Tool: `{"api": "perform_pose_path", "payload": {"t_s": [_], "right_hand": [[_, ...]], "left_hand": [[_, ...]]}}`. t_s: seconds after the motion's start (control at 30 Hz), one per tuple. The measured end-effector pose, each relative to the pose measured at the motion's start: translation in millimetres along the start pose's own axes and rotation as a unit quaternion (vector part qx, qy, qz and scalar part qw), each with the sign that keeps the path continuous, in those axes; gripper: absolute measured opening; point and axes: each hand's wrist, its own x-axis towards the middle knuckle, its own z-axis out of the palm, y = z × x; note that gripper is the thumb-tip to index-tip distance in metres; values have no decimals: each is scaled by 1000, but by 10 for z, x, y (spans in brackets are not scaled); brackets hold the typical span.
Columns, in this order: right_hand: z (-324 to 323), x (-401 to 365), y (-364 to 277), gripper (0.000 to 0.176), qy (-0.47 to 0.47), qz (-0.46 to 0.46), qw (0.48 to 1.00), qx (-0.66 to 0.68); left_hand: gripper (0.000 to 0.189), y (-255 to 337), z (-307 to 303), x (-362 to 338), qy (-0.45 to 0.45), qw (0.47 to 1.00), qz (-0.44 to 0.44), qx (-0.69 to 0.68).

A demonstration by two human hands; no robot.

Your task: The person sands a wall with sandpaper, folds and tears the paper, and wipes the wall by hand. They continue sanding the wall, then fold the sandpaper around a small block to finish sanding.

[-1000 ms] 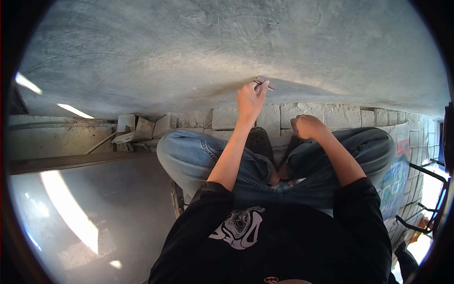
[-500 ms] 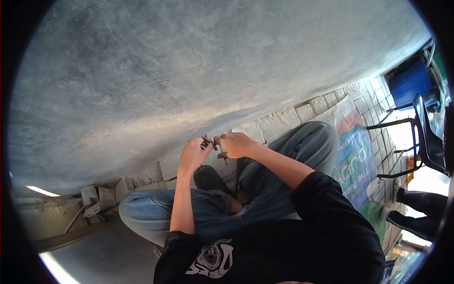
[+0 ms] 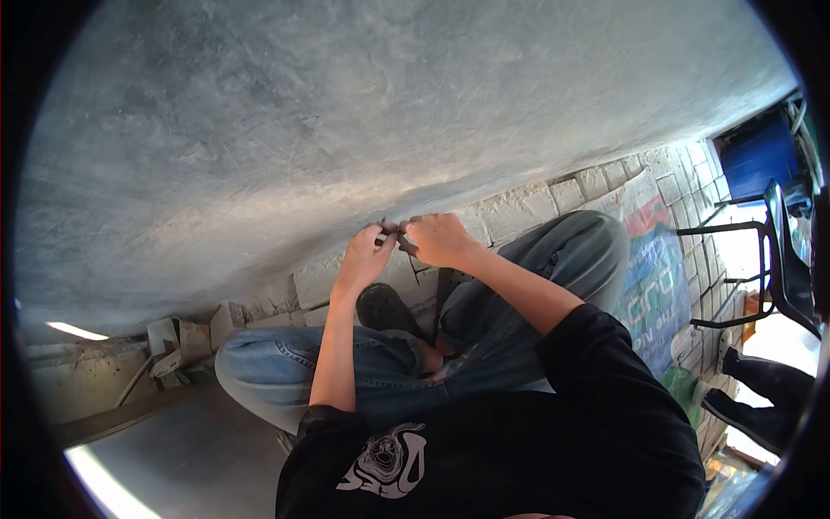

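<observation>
My left hand point(image 3: 367, 253) and my right hand point(image 3: 441, 240) meet in front of the grey wall, above my shoes. The fingers of both are bent and pinched together, with the fingertips almost touching. Something small and dark seems to lie between them, but it is too small to name. Dark smudges show on the fingertips. Below the hands is a dark clog with holes point(image 3: 385, 307), on my foot. My knees in blue jeans point(image 3: 268, 368) spread to either side.
A smooth grey wall point(image 3: 346, 112) rises close ahead. Pale bricks point(image 3: 510, 216) run along its foot. To the right are a printed sheet point(image 3: 653, 294), a black chair point(image 3: 778, 259), a blue container point(image 3: 761, 160) and another person's legs point(image 3: 752, 398). Broken pieces point(image 3: 177, 346) lie left.
Both hands have moved slightly up and remain close together. The thin piece that showed below my right fingers is harder to see. The camera view has shifted a little.
</observation>
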Motion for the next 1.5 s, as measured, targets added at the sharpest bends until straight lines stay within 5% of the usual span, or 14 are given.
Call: {"api": "perform_pose_path", "payload": {"t_s": [0.33,0.7,0.9,1.17,1.37,1.5], "right_hand": [[-122,27,-83,25,17,27,999,36],[-185,22,-109,29,-31,100,994,38],[14,53,4,32,6,104,980,172],[-144,51,-9,32,-3,169,970,175],[-109,33,114,31,-14,163,956,242],[-136,24,184,30,-3,157,953,259]], "left_hand": [[22,-121,7,88,-29,984,-102,-144],[20,-52,23,90,30,977,-72,-197],[21,-70,31,103,45,983,-61,-166],[26,72,-5,43,69,942,-129,-303],[34,53,-74,-3,8,960,-188,-208],[26,123,-74,-27,19,930,-164,-328]]}}
